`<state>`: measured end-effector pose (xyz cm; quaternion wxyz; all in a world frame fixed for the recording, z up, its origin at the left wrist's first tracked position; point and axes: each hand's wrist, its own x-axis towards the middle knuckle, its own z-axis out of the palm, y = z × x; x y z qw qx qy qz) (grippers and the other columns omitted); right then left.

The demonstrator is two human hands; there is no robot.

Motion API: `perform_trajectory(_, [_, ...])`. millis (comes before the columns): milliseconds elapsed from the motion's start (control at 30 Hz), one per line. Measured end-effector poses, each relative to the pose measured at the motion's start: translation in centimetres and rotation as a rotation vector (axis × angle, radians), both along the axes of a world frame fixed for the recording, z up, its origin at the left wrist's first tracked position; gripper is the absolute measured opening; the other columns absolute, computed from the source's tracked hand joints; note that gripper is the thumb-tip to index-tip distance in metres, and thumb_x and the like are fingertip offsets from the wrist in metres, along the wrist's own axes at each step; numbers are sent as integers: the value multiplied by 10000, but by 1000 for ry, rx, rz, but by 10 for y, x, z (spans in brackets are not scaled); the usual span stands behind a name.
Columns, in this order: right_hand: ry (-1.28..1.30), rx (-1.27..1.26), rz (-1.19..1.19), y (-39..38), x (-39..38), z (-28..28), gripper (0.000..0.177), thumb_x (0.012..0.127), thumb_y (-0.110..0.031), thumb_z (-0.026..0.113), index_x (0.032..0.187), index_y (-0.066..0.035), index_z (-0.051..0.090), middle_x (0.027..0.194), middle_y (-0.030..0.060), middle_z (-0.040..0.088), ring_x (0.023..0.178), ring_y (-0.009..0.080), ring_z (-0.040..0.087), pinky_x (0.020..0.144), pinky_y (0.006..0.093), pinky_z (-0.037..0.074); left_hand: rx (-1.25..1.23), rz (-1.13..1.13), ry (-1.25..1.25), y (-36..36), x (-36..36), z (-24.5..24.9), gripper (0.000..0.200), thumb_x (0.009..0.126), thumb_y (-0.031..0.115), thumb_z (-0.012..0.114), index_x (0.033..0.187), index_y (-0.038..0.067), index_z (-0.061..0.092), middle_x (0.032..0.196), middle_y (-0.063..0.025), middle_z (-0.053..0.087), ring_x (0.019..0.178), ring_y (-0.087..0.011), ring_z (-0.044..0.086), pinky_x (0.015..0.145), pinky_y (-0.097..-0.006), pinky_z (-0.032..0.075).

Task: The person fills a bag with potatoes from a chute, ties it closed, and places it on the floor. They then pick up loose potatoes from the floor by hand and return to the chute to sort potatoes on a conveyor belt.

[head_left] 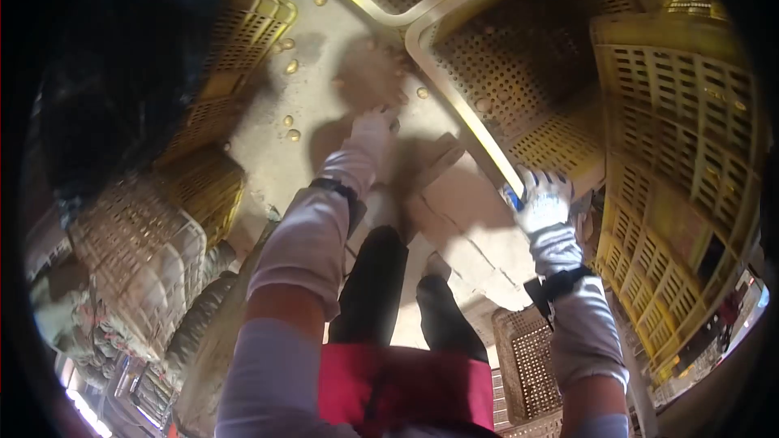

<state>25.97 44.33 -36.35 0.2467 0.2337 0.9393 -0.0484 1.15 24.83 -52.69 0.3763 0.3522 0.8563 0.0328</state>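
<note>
My left hand [375, 128], in a pale glove, reaches down over the floor [268, 146] in the middle of the head view. Its fingers point away from me and are smeared, so I cannot tell whether they hold anything. A small round yellowish thing [422, 92] lies on the floor just beyond it, to the right. My right hand [545, 201], gloved too, has its fingers wrapped over the near rim of a perforated yellow crate [475, 126]. A few small round pieces [484, 104] lie inside that crate. Dark bands circle both my wrists.
Stacked yellow crates [673, 105] rise on the right, and another yellow crate [243, 32] stands at the left. A whitish crate [142, 251] is at the lower left. Several round pieces [292, 67] are scattered on the floor. A brown perforated crate [531, 365] sits beside my legs.
</note>
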Motion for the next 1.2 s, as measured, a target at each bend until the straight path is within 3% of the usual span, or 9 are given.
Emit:
perform_trajectory(267, [116,-27,14,5,4,-6,506,656,-333,697,1116,-141,608,919,85,598,951,294,551,881,493,384,-174,-267,194,47,-9,-85,396,881,161,507,1269,239,492,1302,-119,465,1262,-363,437,969,-475,416])
perform_trajectory(500, [112,-98,-31,5,-2,-1,480,730,-372,670,1133,-117,614,977,97,610,981,288,551,968,509,348,155,610,-446,-15,24,-56,424,741,42,701,1133,41,540,1053,-107,631,886,-190,615,730,-322,524])
perform_trajectory(567, [111,-96,-34,6,-2,-1,485,731,-373,669,1140,-118,613,987,95,612,987,283,550,974,507,345,328,1026,-891,-27,39,12,365,779,-15,642,1130,35,554,979,-57,628,800,-138,591,698,-274,513])
perform_trajectory(633, [146,-70,-13,5,0,-2,502,731,-376,673,1158,-120,606,1002,93,619,996,283,548,981,495,342,388,928,-975,-44,45,61,329,841,-33,574,1164,27,549,914,-38,596,761,-128,588,679,-250,505])
perform_trajectory(800, [72,-38,9,5,5,-6,527,744,-417,666,1179,-127,596,1037,104,633,1043,286,545,993,483,327,670,1208,-1077,-39,56,200,374,989,312,457,1132,-18,561,691,-20,509,481,-80,417,390,-224,343])
perform_trajectory(933, [-51,-3,-18,1,4,-7,510,796,-495,579,1178,-157,594,1078,91,630,1103,269,517,985,500,312,1030,1305,-1155,-10,65,320,450,994,347,450,1311,28,448,886,-53,583,575,-105,503,475,-237,417])
perform_trajectory(1067, [-252,-96,-61,1,-16,29,660,812,-552,567,1336,-171,446,1265,83,545,1228,268,455,1017,514,294,1333,1083,-1422,10,77,452,663,892,116,601,1455,71,252,1204,-144,538,813,-233,621,614,-326,529])
perform_trajectory(1167, [-197,-289,-233,-10,-12,53,819,819,-583,549,1456,-144,282,1446,157,364,1333,315,353,1105,527,232,1496,679,-1061,0,83,567,706,862,33,591,1462,16,220,1302,-222,479,941,-256,632,763,-374,532])
perform_trajectory(1200, [-204,-372,-335,-20,-14,71,849,815,-588,551,1469,-136,252,1466,167,332,1344,336,334,1114,535,226,1676,621,-731,4,87,602,746,817,59,642,1451,80,250,1224,-202,515,809,-285,653,553,-372,558])
